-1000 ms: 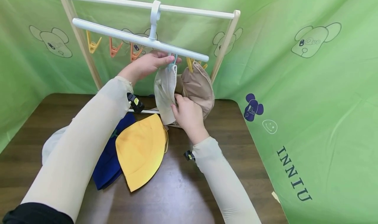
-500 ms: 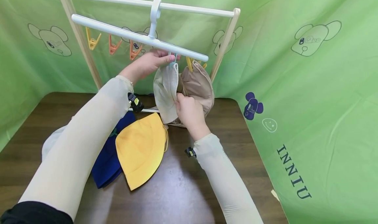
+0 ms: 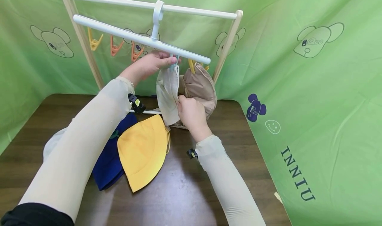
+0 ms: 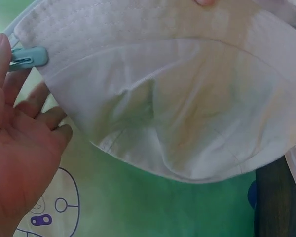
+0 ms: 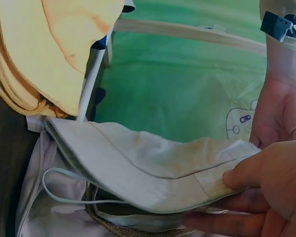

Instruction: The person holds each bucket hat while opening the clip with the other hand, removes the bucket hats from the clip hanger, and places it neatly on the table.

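Note:
A cream bucket hat (image 3: 167,95) hangs by its brim from a light blue clothespin (image 4: 33,58) under the white hanger bar (image 3: 119,31). My left hand (image 3: 149,66) pinches that clothespin between thumb and fingers just below the bar. Lower down, my right hand (image 3: 192,115) holds the edge of the cream hat, thumb on the outer face and fingers behind it in the right wrist view. Beside it on the right, a beige-brown hat (image 3: 200,86) hangs from a yellow clothespin (image 3: 191,66).
Two orange clothespins (image 3: 115,47) and another yellow one (image 3: 95,43) hang at left. A yellow hat (image 3: 144,153), a dark blue hat (image 3: 105,166) and a pale hat (image 3: 55,143) lie on the wooden table (image 3: 235,173). The rack (image 3: 80,47) stands before green cloth.
My right thumb and fingers have closed together on the cream hat's edge, and that hand has shifted slightly right. The left hand stays at the clothespin.

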A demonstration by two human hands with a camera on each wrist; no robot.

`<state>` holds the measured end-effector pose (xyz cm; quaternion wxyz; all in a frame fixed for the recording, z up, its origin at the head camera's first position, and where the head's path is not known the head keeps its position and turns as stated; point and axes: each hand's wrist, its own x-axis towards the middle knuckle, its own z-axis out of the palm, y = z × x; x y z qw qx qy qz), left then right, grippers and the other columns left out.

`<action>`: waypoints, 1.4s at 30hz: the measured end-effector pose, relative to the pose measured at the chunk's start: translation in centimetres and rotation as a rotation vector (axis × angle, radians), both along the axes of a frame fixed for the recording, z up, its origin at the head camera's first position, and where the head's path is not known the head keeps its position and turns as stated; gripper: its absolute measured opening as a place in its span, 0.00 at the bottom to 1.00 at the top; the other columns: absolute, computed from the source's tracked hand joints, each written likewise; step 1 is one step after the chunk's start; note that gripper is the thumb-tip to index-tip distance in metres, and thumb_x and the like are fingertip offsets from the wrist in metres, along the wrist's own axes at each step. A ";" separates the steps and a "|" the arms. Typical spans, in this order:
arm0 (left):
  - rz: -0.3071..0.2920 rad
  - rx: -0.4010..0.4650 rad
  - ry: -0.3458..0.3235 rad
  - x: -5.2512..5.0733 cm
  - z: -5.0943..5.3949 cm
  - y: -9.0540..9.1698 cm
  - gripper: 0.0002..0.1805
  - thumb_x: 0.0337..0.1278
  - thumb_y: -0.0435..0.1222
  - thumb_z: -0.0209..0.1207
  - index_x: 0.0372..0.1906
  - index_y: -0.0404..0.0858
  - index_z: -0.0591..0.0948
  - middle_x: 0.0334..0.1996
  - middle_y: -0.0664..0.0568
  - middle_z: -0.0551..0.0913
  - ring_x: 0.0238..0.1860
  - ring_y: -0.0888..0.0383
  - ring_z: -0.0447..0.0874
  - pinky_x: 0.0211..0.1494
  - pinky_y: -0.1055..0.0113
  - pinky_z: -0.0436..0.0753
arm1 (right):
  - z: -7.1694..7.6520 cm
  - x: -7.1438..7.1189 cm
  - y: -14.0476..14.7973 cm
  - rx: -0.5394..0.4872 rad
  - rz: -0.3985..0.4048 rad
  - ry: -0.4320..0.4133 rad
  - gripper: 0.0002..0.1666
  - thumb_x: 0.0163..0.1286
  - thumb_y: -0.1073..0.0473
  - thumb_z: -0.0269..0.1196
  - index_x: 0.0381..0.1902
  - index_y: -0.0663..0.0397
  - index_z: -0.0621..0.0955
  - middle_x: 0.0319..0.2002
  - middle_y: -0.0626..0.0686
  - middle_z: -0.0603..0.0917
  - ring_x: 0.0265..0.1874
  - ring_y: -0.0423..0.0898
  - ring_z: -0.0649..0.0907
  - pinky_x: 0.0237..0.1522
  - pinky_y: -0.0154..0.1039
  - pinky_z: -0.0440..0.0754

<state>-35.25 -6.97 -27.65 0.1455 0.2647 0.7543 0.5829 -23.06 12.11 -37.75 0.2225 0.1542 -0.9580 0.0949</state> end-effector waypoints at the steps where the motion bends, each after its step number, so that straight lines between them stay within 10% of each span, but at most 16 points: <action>1: 0.002 0.004 -0.013 0.0 0.1 0.0 0.20 0.73 0.44 0.59 0.61 0.39 0.82 0.60 0.48 0.84 0.64 0.58 0.76 0.73 0.59 0.65 | 0.0 0.0 0.0 0.003 0.002 0.001 0.11 0.76 0.58 0.62 0.31 0.54 0.78 0.21 0.54 0.83 0.18 0.55 0.82 0.19 0.50 0.78; 42: 0.149 0.058 -0.093 0.2 -0.1 1.1 0.18 0.66 0.43 0.68 0.57 0.40 0.86 0.51 0.58 0.88 0.67 0.60 0.72 0.79 0.57 0.59 | -2.1 -0.7 1.4 0.008 0.101 0.256 0.18 0.73 0.56 0.66 0.23 0.53 0.75 0.16 0.52 0.80 0.14 0.54 0.80 0.16 0.50 0.76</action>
